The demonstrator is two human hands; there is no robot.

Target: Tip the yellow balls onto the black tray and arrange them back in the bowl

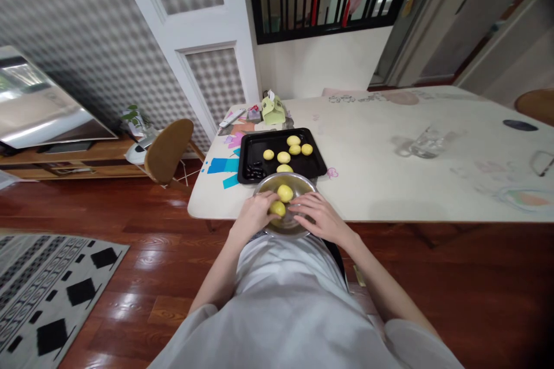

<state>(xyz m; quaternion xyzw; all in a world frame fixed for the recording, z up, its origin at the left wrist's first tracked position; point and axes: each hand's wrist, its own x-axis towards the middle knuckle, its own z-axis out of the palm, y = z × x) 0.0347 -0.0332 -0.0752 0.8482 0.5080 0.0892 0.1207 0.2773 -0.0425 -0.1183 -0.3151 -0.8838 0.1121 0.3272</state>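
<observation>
A shiny metal bowl point(298, 179) sits at the table's near edge, close against my body. Two lemons are inside it: one lemon point(285, 193) lies toward the far side, and a nearer lemon point(277, 209) is in the fingers of my left hand point(256, 212). Over the right part of the bowl, my right hand point(319, 216) has its fingers spread and holds nothing. Just behind the bowl is a black tray point(251, 144) with several more lemons point(284, 157) on it. Small dark glossy pieces point(255, 171) lie in its near left corner; their kind is unclear.
The long white table point(367, 184) carries a green tissue holder point(272, 110), a white remote point(232, 118) and a clear glass vessel point(426, 145). A dark oval object point(520, 125) lies at the far right. A wooden chair point(168, 150) stands left of the table.
</observation>
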